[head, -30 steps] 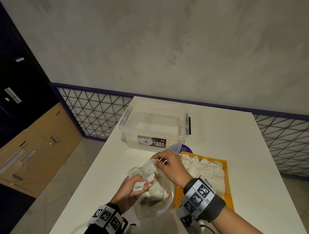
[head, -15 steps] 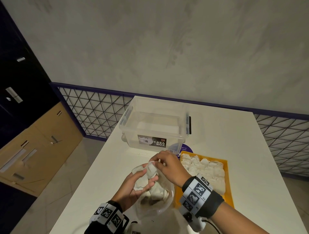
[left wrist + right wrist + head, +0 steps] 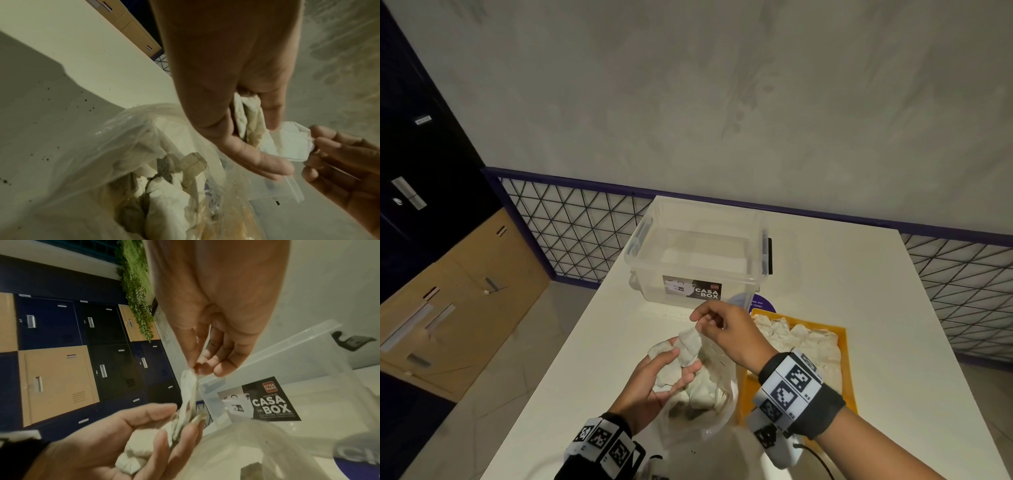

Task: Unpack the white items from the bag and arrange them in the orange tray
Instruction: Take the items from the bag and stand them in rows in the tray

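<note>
Your left hand (image 3: 654,380) cups a clump of white items (image 3: 671,371) just above the bag (image 3: 702,401), fingers curled round them. Your right hand (image 3: 726,330) pinches the top corner of one item (image 3: 690,342) from that clump. The tray (image 3: 842,346), right of the bag, holds more white pieces.

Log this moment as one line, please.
left hand: holds white packets | right hand: pinches one packet | plastic bag: part full | orange tray: part filled
</note>
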The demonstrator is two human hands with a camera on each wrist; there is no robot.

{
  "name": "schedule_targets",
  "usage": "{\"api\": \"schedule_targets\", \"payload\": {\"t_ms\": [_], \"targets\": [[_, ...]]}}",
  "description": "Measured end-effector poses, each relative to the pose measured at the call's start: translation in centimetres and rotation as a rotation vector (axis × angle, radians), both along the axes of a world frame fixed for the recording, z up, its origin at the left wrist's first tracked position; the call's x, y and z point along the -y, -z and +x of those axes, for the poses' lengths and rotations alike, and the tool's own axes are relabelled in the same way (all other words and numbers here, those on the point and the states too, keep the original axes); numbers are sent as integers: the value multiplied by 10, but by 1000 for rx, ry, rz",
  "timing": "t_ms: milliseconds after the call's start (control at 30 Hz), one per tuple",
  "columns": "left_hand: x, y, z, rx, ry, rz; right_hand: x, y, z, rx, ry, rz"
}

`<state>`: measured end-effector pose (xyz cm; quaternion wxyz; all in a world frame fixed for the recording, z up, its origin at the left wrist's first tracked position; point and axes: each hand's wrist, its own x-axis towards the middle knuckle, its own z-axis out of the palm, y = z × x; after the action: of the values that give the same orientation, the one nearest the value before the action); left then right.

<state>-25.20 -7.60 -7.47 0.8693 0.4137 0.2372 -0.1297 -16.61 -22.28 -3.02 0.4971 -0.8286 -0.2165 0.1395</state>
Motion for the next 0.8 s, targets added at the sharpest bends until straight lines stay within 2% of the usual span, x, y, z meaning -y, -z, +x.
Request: {"api": "schedule_targets", "payload": {"t_ms": [133,233,300,500,800], "targets": [[0,0,-1,8,14,7,0,-1,0,63,-1,-110],[-1,-2,-1,18,27,13,2,7,-2,-34,-2,-196],[-2,-2,-1,21,30,23,2,9,-4,-68,-6,-178],[-3,0,-1,-1,14,24,1,-7,2,-3,15,-34],[-1,5,-2,-32,55,-37,10,-21,9,92,-87,-220]]}}
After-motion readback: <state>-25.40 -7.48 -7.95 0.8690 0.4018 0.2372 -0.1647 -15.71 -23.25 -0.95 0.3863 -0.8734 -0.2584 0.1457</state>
